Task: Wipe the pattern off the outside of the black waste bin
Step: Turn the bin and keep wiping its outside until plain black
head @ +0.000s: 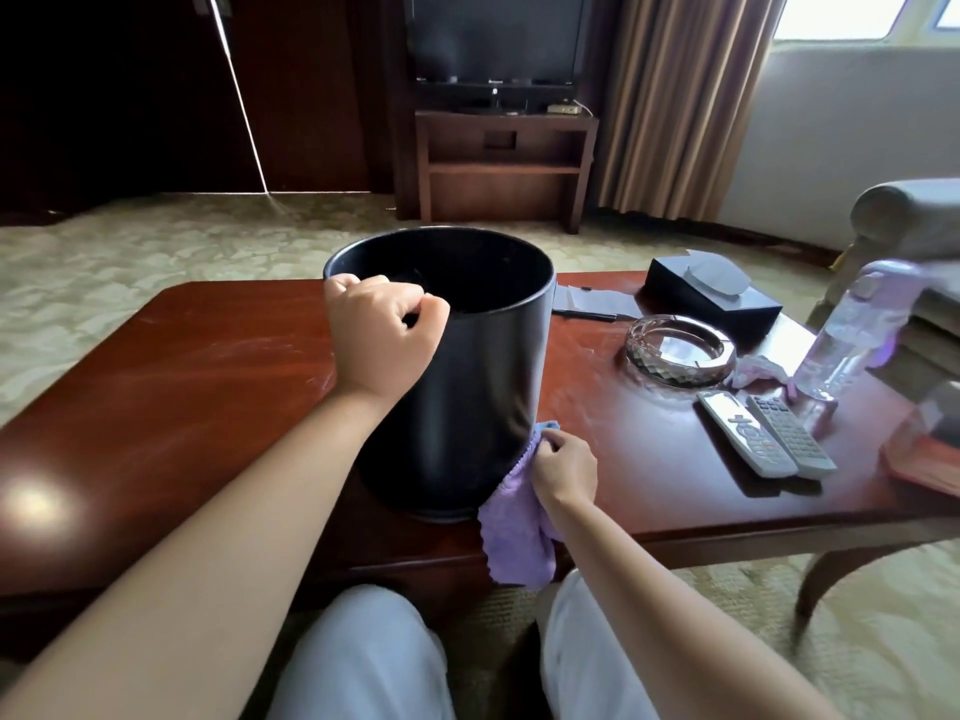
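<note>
On table (208, 387) | bin (483, 387) upright, mouth up | left hand (382, 335) grip curled on rim | right hand (563, 467) pinching cloth (519, 532)

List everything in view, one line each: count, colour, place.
bin: one, black, upright on table, near edge
cloth: one, purple, against bin's lower right side, hanging past table edge
table: one, red-brown wood, centre
ashtray: one, clear glass, right of bin
remotes: two, grey, side by side near table's right edge
bottle: one, clear with pale purple cap, right edge of table
tissue box: one, dark, far right of table
TV: one, black, on stand at back
stand: one, dark wood, against far wall
curtain: one, beige, right of TV
left hand: one, grips bin's rim
right hand: one, fingers hold cloth against bin
</note>
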Available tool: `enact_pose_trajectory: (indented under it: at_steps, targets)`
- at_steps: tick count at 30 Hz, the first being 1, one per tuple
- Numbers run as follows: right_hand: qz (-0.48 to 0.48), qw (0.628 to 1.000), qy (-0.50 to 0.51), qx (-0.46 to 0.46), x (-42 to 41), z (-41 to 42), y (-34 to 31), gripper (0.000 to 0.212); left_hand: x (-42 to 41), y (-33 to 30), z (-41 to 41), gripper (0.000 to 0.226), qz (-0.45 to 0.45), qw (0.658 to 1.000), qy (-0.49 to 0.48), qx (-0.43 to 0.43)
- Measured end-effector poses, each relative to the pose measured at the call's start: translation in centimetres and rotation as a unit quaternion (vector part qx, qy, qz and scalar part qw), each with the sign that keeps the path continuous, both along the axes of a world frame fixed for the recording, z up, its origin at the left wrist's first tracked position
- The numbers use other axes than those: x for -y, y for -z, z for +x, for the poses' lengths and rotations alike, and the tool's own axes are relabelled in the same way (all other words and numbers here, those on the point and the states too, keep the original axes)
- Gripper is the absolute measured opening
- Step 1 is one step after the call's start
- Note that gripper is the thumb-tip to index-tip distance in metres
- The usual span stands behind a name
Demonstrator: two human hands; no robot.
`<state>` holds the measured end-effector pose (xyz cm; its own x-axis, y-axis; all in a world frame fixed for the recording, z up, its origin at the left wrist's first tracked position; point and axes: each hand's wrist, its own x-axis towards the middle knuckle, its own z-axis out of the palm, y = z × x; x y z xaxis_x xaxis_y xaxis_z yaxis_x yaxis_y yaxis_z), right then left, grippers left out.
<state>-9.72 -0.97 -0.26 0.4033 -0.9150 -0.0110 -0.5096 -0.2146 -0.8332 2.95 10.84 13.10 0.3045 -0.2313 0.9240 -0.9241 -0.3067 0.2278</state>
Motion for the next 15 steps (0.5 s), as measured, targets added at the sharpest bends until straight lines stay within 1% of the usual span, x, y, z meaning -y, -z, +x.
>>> enact_pose_trajectory:
  at_steps: [1, 4, 6, 8, 10, 13, 15]
  targets:
    - [0.003, 1.0, 0.013, 0.028, 0.1, -0.1, -0.4, 0.028, 0.0, -0.1, -0.1, 0.039, 0.008, 1.0, -0.007, 0.0]
    - [0.023, 0.995, 0.034, 0.092, 0.6, -0.4, -1.4, 0.03, -0.1, -0.1, -0.8, 0.038, 0.024, 0.993, -0.108, 0.034]
    - [0.043, 0.991, 0.03, 0.127, 0.5, -0.4, -1.8, 0.028, 0.4, -0.2, -2.0, 0.037, 0.037, 0.987, -0.147, 0.049]
    - [0.054, 0.984, 0.013, 0.168, 0.0, -0.2, -2.4, 0.03, 1.7, -0.5, -4.0, 0.034, 0.056, 0.988, -0.137, 0.039]
    - [0.07, 0.976, 0.006, 0.206, -0.2, -0.1, -2.8, 0.032, 3.2, -0.8, -6.0, 0.035, 0.069, 0.993, -0.091, -0.013]
    - [0.112, 0.962, 0.006, 0.248, 0.3, -0.1, -3.1, 0.027, 4.3, -0.8, -7.1, 0.037, 0.054, 0.993, -0.039, -0.097]
    - [0.146, 0.951, 0.013, 0.272, 0.4, -0.2, -3.4, 0.026, 4.3, -0.5, -6.8, 0.037, 0.041, 0.992, -0.04, -0.108]
